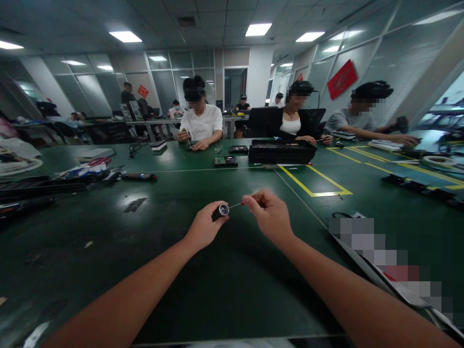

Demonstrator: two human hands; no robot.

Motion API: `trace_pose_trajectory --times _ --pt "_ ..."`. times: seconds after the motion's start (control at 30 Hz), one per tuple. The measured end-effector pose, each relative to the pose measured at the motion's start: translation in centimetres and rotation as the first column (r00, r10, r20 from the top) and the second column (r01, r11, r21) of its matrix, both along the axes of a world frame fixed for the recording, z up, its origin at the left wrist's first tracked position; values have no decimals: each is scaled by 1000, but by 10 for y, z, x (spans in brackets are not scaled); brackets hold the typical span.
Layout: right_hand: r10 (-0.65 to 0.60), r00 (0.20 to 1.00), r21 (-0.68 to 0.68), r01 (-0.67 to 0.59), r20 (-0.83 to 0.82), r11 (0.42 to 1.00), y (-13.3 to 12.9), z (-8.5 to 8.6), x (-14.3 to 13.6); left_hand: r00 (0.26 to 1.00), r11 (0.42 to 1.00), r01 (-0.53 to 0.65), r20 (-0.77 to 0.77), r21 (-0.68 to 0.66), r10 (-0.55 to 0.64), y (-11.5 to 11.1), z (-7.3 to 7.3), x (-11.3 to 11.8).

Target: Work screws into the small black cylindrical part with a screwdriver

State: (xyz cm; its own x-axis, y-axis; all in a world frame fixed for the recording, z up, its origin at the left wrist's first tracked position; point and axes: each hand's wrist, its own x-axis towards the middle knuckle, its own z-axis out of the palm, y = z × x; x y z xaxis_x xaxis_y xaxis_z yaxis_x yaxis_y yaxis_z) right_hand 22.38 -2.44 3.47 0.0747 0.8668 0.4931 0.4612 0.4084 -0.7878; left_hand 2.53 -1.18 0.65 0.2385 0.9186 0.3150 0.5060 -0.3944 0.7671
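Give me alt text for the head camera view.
The wearer's left hand holds a dark cylinder while the right hand pinches a thin rod directed toward its round end. Both hands are over a green table, with people across it.

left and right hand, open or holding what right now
Left hand: closed around a dark cylinder with a silvery end.
Right hand: closed, pinching a thin red-ended rod.

From here I see a silver-rimmed black cylinder, a red-and-silver thin-shafted tool, a dark green surface, yellow tape lines and a red poster.
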Motion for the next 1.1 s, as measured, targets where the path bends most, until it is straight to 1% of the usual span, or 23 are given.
trace_pose_trajectory --times 0.03,0.07,0.1,0.2,0.23,0.3,0.4,0.47,0.7,0.87,0.93,1.03,1.1 --pt "-20 999 9 20 39 1000 0 1 1 1000 1000 -2 -9 11 2 1 -1 -2" --pt "-14 998 18 13 57 1000 -1 1 1 1000 1000 -1 -22 21 1 3 -3 -4" --pt "17 998 25 -19 62 999 -1 2 2 999 999 -2 -35 32 3 4 -4 -5" --pt "165 982 18 -167 93 986 0 2 3 997 999 -18 -69 48 21 7 -5 -9" --pt "191 975 9 -193 111 981 0 2 4 996 998 -26 -79 51 30 7 -5 -10" --pt "179 973 -18 -178 146 984 0 2 4 994 998 -39 -98 58 44 7 -4 -10" --pt "79 980 -18 -77 185 997 1 1 4 991 997 -28 -131 72 37 6 -1 -9" --pt "44 978 -2 -44 203 999 1 1 3 988 997 -12 -151 78 24 5 -1 -9" --pt "143 963 1 -147 228 989 -6 3 -1 983 996 -15 -180 89 31 6 -3 -10" --pt "114 960 -88 -95 254 992 -5 5 -4 979 995 -11 -203 94 30 7 -2 -11" --pt "118 965 -75 -103 234 992 -5 3 -5 977 995 -11 -212 103 33 8 -3 -11" --pt "130 972 -16 -129 194 992 -4 1 -4 975 993 -20 -217 113 44 9 -5 -11" --pt "141 974 -8 -142 180 990 -3 1 -3 973 993 -20 -225 115 46 10 -6 -11"
